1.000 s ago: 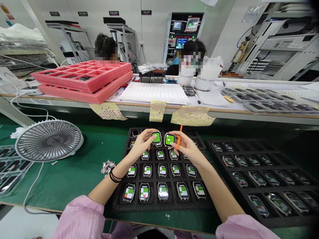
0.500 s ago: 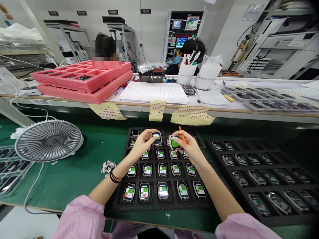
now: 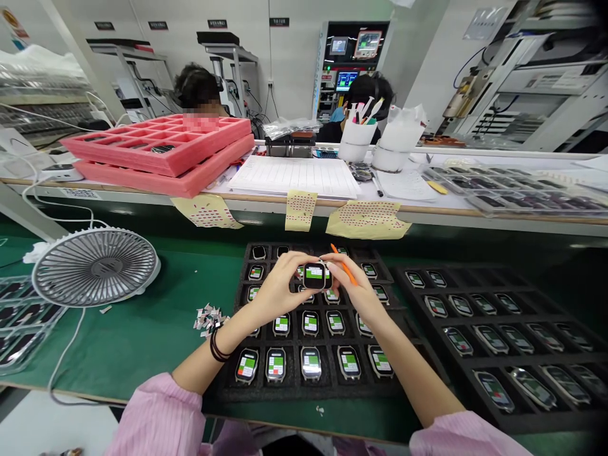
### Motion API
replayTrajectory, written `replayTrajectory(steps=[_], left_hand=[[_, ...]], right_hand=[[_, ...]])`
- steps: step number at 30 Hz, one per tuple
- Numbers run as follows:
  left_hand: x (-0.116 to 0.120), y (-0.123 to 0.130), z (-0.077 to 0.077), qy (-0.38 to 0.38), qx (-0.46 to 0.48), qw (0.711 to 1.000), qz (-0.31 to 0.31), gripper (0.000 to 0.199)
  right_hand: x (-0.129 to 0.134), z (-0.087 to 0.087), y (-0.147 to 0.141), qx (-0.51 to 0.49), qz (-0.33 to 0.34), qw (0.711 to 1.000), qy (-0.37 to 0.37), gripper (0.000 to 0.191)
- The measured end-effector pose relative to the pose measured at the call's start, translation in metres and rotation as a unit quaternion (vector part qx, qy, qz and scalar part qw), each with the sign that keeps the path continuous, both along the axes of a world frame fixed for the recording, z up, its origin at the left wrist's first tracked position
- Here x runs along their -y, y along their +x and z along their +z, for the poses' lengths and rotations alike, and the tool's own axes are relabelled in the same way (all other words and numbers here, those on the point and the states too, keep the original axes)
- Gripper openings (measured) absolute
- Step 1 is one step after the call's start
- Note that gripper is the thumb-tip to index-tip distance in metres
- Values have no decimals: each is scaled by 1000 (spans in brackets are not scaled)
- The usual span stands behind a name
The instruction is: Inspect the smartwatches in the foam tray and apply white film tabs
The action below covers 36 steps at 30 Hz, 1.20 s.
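Note:
My left hand (image 3: 285,282) grips a smartwatch body (image 3: 313,276) without a strap, its lit screen showing green and white blocks. My right hand (image 3: 354,282) meets it from the other side, with a second watch body (image 3: 329,277) partly hidden behind the first. A thin orange pen-like tool (image 3: 344,265) is also tucked between the right fingers; its tip points up and away. Beneath both hands lies a black foam tray (image 3: 294,342), where strapless watches (image 3: 310,363) sit face up in pockets, most with green screens.
Another black foam tray (image 3: 468,373) of watches lies at the right. To the left are a grey fan (image 3: 97,266), a heap of small white scraps (image 3: 209,318) and a clear tray (image 3: 21,323). Stacked pink foam trays (image 3: 175,180) rest on the shelf ahead. Two people sit beyond it.
My hands have come together. The left hand's watch has moved right, in front of the one in my right hand. The orange tool has shifted slightly left.

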<state>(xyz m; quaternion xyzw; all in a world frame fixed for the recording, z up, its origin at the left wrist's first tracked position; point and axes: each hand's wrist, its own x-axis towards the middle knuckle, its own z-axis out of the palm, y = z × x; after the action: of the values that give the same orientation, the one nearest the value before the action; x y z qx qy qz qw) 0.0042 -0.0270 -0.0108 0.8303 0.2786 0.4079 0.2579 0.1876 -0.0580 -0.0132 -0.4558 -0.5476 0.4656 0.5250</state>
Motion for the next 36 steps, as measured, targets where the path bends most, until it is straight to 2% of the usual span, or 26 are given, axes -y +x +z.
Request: replayTrajectory(steps=[3, 7, 10, 13, 16, 28, 36], left_hand=[[-3, 0, -3, 89, -53, 994, 23, 42], [0, -2, -2, 126, -74, 989, 16, 46], [4, -5, 6, 118, -23, 992, -25, 44], [7, -7, 13, 94, 17, 994, -60, 45], [8, -7, 14, 92, 38, 993, -70, 47], [4, -5, 10, 93, 3, 993, -66, 42], [3, -2, 7, 94, 22, 993, -68, 39]], right_hand=[[10, 0, -7, 66, 1, 998, 17, 36], [18, 7, -8, 123, 15, 992, 19, 48], [17, 14, 0, 44, 81, 996, 2, 51], [12, 16, 8, -47, 167, 984, -28, 50], [10, 13, 10, -87, 206, 973, -54, 46], [8, 8, 9, -87, 186, 977, -57, 43], [9, 6, 0, -120, 124, 982, -78, 46]])
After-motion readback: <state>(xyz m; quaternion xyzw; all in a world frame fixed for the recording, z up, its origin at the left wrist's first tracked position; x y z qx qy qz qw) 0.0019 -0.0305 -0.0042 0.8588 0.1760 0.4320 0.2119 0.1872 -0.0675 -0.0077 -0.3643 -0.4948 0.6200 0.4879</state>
